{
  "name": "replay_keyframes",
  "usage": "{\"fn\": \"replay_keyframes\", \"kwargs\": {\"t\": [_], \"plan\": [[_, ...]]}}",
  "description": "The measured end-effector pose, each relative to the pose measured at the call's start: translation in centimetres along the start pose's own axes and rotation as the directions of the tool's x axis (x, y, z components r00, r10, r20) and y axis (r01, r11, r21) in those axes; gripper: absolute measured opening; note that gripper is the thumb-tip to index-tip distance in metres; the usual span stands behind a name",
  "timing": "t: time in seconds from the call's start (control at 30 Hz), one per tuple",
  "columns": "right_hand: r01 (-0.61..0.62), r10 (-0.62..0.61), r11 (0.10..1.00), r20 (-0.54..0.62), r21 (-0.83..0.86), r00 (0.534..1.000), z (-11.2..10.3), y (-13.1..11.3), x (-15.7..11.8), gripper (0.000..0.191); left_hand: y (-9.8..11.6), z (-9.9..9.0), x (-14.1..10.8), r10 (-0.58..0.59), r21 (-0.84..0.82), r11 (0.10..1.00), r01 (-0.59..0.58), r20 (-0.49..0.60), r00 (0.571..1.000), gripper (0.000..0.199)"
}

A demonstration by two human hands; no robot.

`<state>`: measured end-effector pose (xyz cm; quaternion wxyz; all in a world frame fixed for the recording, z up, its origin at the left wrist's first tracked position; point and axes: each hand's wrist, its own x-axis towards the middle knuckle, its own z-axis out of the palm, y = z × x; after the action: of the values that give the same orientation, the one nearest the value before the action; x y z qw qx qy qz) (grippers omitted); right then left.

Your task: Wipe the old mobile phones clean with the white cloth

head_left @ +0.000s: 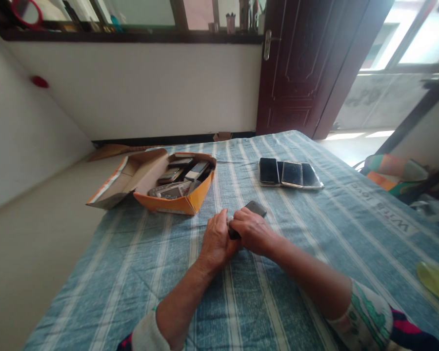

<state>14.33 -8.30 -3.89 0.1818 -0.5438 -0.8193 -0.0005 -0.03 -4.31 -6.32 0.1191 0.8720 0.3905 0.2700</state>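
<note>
My left hand (216, 242) and my right hand (254, 230) meet over the bed, fingers closed around a small dark object (233, 234). Most of it is hidden by the fingers, so its kind cannot be made out. A pale bit shows at its upper end, between the hands. Just beyond my right hand a dark grey mobile phone (256, 208) lies flat on the striped sheet, partly covered by the hand. To the left stands an orange cardboard box (201, 194) with its lid folded back, holding several old phones (171, 174).
At the right rear, a black phone (269, 170) and a white-edged phone (292, 174) rest on a larger tablet-like device (310, 176). The blue striped sheet (161, 292) covers the bed. Something yellow-green (437, 280) lies at the right edge. Behind are a wall and a brown door (296, 63).
</note>
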Motion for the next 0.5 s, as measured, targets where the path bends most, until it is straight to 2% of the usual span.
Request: {"fn": "replay_keyframes", "kwargs": {"t": [0.1, 0.2, 0.4, 0.5], "plan": [[0.042, -0.034, 0.993, 0.072, -0.109, 0.997, -0.3, -0.6, -0.4, 0.018, 0.1, 0.0, 0.1, -0.021, 0.026, 0.999, 0.021, 0.011, 1.0, 0.06], [0.049, -0.038, 0.984, 0.066, -0.172, 0.997, -0.2, -0.9, -1.4, 0.022, 0.3, 0.3, 0.2, -0.049, 0.061, 0.997, 0.048, 0.004, 0.999, 0.057], [-0.011, 0.015, 0.99, 0.027, -0.144, 1.0, 0.0, -1.5, -3.0, 0.022, 0.0, 0.9, 0.1, -0.015, 0.082, 0.996, 0.019, -0.048, 0.999, 0.057], [-0.089, 0.086, 0.99, -0.025, -0.11, 0.996, -0.5, -0.5, -3.7, 0.019, 0.0, 0.8, 0.1, -0.005, 0.069, 0.998, 0.008, -0.046, 0.999, 0.061]]}}
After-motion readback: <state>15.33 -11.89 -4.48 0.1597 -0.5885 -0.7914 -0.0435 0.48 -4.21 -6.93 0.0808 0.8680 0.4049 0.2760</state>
